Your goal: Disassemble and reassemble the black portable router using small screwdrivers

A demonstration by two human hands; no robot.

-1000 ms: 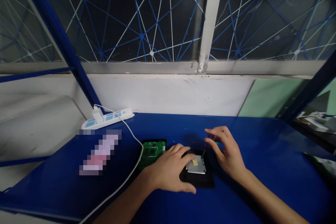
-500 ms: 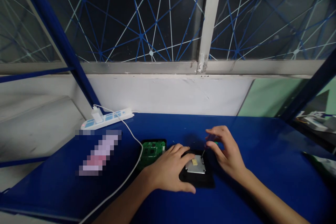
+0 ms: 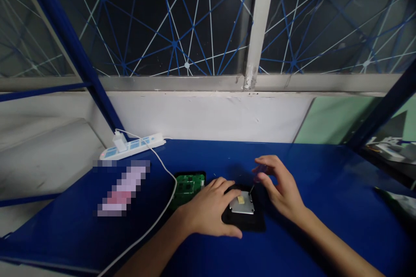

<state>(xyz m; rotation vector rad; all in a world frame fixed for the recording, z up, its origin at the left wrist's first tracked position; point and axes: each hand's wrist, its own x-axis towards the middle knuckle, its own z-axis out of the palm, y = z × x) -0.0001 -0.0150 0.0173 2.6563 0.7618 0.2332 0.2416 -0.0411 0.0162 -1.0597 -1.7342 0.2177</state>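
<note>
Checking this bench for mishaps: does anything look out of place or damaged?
The white cable snakes loosely across the table and appears to cross the left edge of the green circuit board, so it might snag. The window post looks scuffed at its foot. No spill shows.

left hand [image 3: 209, 208] hides part of the black casing [image 3: 251, 223]

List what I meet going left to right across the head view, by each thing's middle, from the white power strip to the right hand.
White power strip → green circuit board → left hand → silvery plate → purplish-handled tool → right hand.
</note>
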